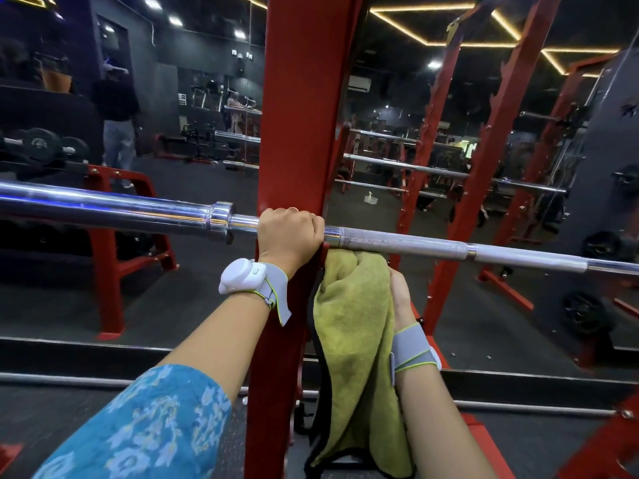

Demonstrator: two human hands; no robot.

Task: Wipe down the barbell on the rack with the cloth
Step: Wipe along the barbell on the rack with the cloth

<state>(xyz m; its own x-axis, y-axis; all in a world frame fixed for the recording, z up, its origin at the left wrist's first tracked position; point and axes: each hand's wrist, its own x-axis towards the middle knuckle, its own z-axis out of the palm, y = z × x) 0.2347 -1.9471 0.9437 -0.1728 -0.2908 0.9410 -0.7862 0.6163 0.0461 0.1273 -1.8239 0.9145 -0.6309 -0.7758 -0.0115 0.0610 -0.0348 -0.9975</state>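
Left hand (pixel 290 233) is curled tight over the barbell (pixel 408 244), right in front of the red rack post (pixel 304 98). Right hand (pixel 401 295) sits just below the bar beside it, gripping a bunched yellow-green cloth (pixel 352 323). The cloth's top is up against the bar's underside and the rest hangs down.

1. This is a gym: a red steel rack (pixel 297 115) stands right here with a chrome barbell (pixel 397 244) lying across it.
2. Dumbbells (pixel 41 144) sit on a stand to the left, and black weight plates (pixel 587 314) are stored low on the right.
3. Treadmills (pixel 204 95) show far back.
4. More red frames and bars (pixel 397 162) fill the dark hall under yellow strip lights (pixel 442 43).
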